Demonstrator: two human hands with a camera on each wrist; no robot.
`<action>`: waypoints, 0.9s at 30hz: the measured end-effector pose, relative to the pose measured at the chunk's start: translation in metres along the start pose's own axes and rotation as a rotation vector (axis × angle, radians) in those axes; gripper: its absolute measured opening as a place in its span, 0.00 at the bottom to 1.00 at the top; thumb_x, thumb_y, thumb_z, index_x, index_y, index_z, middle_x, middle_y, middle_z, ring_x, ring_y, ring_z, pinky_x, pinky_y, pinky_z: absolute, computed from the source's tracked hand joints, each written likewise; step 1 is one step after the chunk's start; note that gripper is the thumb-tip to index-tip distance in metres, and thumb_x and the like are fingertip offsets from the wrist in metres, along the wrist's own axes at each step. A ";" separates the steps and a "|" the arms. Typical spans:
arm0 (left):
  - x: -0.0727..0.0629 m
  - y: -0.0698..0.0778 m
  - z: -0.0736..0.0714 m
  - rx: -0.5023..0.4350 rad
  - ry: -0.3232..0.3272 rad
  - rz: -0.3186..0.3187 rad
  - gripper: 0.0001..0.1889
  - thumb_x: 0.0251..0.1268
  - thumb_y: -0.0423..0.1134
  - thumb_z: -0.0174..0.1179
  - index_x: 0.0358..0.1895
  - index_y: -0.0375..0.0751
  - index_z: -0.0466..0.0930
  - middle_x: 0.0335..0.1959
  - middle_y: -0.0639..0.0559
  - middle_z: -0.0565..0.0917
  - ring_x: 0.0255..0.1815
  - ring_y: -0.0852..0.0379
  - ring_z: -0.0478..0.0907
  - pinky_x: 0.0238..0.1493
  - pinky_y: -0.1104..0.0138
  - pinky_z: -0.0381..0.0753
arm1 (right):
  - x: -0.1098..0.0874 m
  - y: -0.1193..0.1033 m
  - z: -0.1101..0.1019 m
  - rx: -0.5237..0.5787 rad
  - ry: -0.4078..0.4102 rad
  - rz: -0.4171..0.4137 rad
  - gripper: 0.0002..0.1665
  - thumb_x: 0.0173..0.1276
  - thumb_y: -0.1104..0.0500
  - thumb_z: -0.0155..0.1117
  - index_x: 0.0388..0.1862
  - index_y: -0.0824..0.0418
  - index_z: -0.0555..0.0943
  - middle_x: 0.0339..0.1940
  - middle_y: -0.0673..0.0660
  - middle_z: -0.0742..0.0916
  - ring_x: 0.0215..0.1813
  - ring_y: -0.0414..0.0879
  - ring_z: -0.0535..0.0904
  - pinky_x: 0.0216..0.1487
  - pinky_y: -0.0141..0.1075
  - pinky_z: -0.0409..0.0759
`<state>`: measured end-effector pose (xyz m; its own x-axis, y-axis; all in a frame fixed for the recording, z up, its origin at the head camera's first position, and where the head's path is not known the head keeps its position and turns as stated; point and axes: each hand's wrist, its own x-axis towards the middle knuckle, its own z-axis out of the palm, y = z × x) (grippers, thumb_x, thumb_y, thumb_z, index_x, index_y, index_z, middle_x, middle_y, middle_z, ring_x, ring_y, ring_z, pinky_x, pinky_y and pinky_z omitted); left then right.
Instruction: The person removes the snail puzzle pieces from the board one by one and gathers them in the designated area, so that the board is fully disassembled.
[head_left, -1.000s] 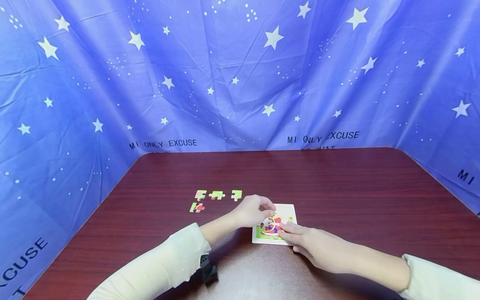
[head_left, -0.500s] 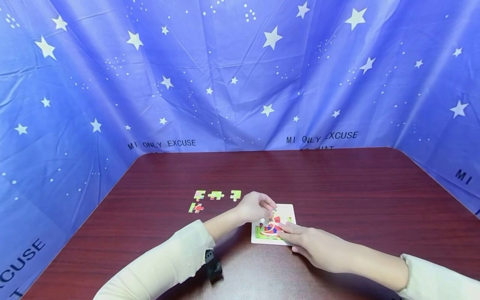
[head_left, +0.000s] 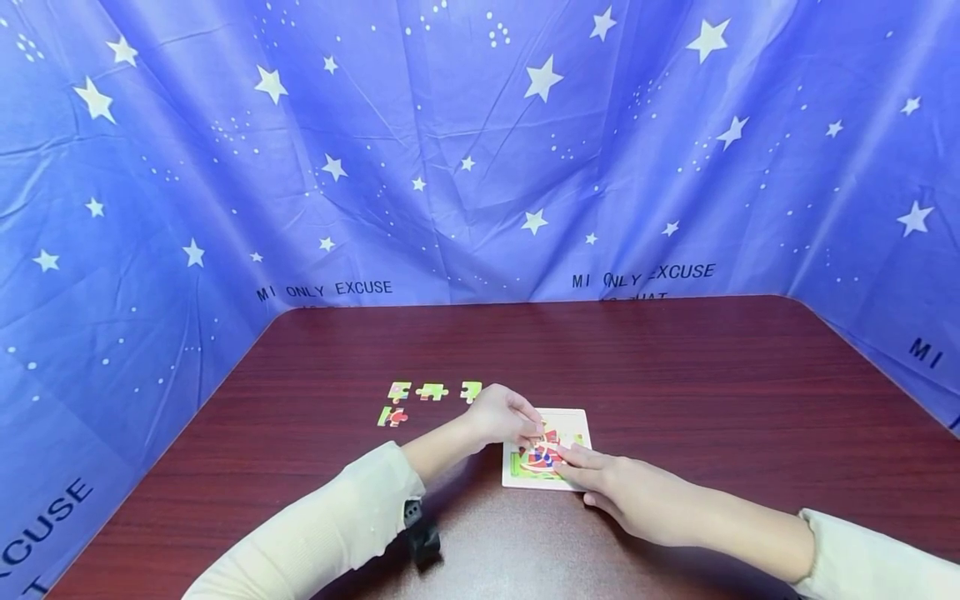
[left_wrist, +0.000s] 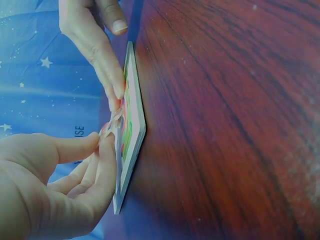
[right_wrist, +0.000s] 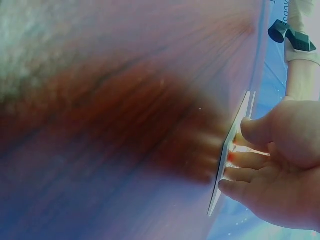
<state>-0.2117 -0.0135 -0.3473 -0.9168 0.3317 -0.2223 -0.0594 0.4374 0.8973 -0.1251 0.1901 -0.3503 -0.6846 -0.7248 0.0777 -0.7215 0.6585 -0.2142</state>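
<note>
Puzzle board is lying flat on the near half of the table, a little right of centre in the head view, with both hands on or over it. Going big to small: blue curtain wrapping round the back and sides, printed with white stars, dots and lettering like "MI ONLY EXCUSE". Then the table, dark reddish wood grain with a shiny patch at the front.

Two cream sleeves come in from the bottom and the right, and there's a black gadget at the left cuff. Right hand has its fingers out pretty straight, tips resting on the board's right side, not gripping anything I can see. Left hand is over the board's left side, thumb and fingertips pinched on something small.

Board itself has a pale rim and a partly filled picture in red, blue, yellow and green. Off to its left are four loose pieces, mostly green, three in a row plus one nearer the person with red on it. Smallest is the pinched piece, tilted just above the picture; can't make out its exact shape.
</note>
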 end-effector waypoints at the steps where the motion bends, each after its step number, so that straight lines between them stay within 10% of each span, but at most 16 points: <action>1: 0.000 0.000 0.000 -0.004 0.008 0.002 0.04 0.52 0.26 0.67 0.32 0.28 0.85 0.28 0.38 0.88 0.18 0.62 0.80 0.30 0.68 0.86 | 0.000 0.000 0.000 0.000 0.001 -0.001 0.27 0.69 0.62 0.59 0.67 0.58 0.72 0.70 0.58 0.75 0.68 0.54 0.73 0.57 0.42 0.81; 27: -0.019 -0.024 -0.043 -0.100 0.011 -0.078 0.09 0.55 0.27 0.66 0.40 0.27 0.85 0.30 0.48 0.88 0.26 0.64 0.81 0.36 0.68 0.87 | -0.004 0.000 0.002 -0.038 0.002 -0.001 0.25 0.71 0.60 0.57 0.67 0.58 0.72 0.70 0.59 0.75 0.70 0.55 0.71 0.57 0.42 0.80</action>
<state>-0.2100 -0.0664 -0.3483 -0.9121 0.2908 -0.2890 -0.1688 0.3760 0.9111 -0.1227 0.1926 -0.3528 -0.6839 -0.7252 0.0796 -0.7257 0.6650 -0.1765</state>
